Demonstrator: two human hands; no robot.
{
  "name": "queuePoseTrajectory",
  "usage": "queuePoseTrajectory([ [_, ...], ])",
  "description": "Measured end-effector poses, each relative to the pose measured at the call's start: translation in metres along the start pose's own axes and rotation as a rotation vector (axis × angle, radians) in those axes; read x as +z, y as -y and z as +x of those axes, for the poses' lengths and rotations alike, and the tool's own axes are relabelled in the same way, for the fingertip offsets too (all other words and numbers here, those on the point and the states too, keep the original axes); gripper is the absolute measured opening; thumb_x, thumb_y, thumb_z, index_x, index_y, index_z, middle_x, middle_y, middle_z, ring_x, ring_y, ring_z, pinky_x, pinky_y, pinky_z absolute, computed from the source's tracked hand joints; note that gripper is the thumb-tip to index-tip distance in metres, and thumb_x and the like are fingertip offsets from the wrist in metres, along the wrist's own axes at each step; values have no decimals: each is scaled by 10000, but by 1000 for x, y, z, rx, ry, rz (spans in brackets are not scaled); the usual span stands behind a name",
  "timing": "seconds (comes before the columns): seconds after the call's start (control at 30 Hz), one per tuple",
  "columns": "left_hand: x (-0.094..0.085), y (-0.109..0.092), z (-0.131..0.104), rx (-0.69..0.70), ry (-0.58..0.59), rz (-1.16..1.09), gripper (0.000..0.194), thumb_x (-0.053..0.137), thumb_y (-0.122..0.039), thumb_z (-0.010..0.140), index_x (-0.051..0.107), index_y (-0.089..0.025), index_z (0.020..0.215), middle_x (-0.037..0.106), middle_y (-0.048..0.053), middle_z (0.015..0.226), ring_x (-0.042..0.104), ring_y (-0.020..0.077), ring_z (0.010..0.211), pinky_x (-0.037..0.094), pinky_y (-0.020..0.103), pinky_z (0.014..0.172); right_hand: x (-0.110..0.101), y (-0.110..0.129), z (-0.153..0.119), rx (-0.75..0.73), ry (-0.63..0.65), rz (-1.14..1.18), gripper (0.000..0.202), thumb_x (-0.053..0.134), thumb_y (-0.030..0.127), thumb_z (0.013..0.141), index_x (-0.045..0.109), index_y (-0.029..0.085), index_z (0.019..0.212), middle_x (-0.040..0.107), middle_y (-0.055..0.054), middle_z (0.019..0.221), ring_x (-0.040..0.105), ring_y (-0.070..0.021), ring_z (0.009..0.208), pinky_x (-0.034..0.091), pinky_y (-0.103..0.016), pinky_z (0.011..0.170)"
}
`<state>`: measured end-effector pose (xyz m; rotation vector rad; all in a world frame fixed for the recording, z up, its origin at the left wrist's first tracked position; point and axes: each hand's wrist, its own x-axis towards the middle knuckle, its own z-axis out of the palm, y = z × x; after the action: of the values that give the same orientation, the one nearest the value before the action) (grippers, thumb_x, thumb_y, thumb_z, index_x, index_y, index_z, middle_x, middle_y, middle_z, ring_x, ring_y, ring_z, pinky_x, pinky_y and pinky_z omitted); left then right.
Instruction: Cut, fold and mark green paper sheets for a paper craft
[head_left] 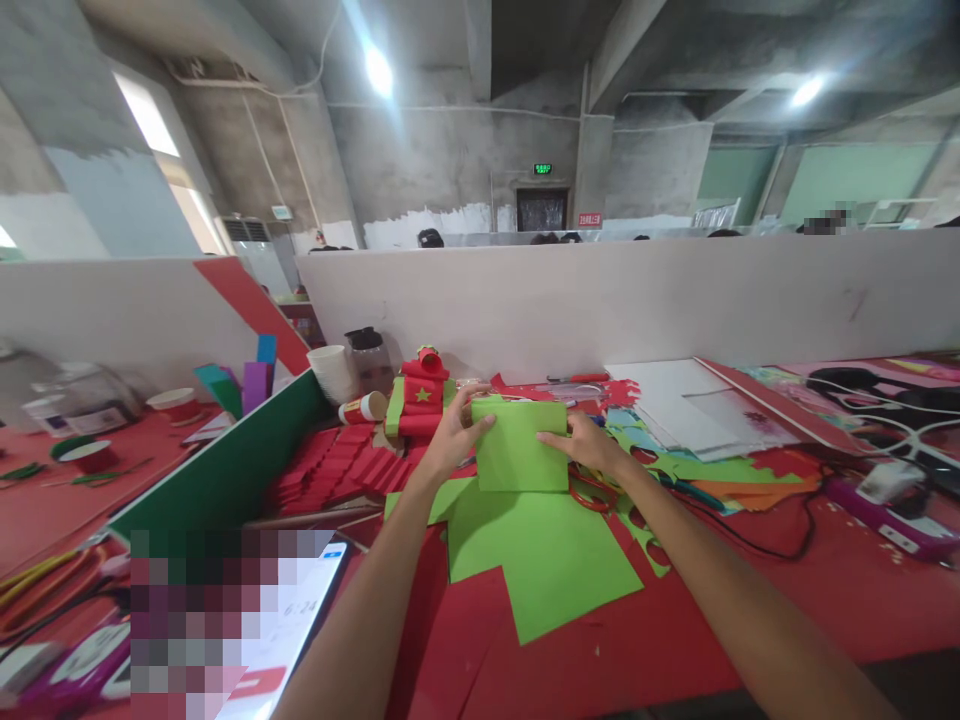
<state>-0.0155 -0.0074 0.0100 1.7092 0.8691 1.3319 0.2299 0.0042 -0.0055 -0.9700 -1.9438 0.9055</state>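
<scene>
Your left hand (459, 432) and right hand (589, 442) pinch the lime-green card (523, 460); left of them, stacked paper cups (332, 374) adjoin a dark-topped jar (369, 364), contents unclear.

Bright ceiling lamps (379, 72) flare; a left-hand window (146, 112) glows white; edges stretch; blocky pixelation covers the lower left.

From our head, one camera looks forward and down, over our near forearms to the far wall (450, 165)
</scene>
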Motion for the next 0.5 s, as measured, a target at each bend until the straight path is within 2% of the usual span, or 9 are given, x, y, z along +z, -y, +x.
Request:
queuePoseTrajectory([
  [0.17,-3,1,2,59,36,216,409,639,-373,829,627,-178,1189,640,66,972,587,185,809,487,299,722,-2,-1,0,3,10,12,339,721,396,769,721,160,1012,749,-71,950,693,-259,864,555,-327,711],
  [0.3,0,1,2,66,51,250,392,629,-371,830,651,-167,1164,642,49,872,589,195,807,490,296,711,0,-2,0,0,15,-18,334,727,378,763,724,171,1026,752,-64,926,691,-250,824,552,-323,686],
  [0.37,-1,2,2,68,44,244,405,629,-371,828,642,-168,1178,657,58,909,602,201,834,499,303,728,0,-4,0,12,14,-7,323,729,377,763,720,173,1013,749,-66,940,689,-249,828,549,-317,680],
  [0.5,-5,7,4,50,44,246,434,622,-384,828,611,-186,1214,654,81,1112,617,210,921,508,314,774,-2,-6,0,63,40,47,328,705,387,792,683,166,1033,733,-83,998,684,-237,842,545,-316,693],
])
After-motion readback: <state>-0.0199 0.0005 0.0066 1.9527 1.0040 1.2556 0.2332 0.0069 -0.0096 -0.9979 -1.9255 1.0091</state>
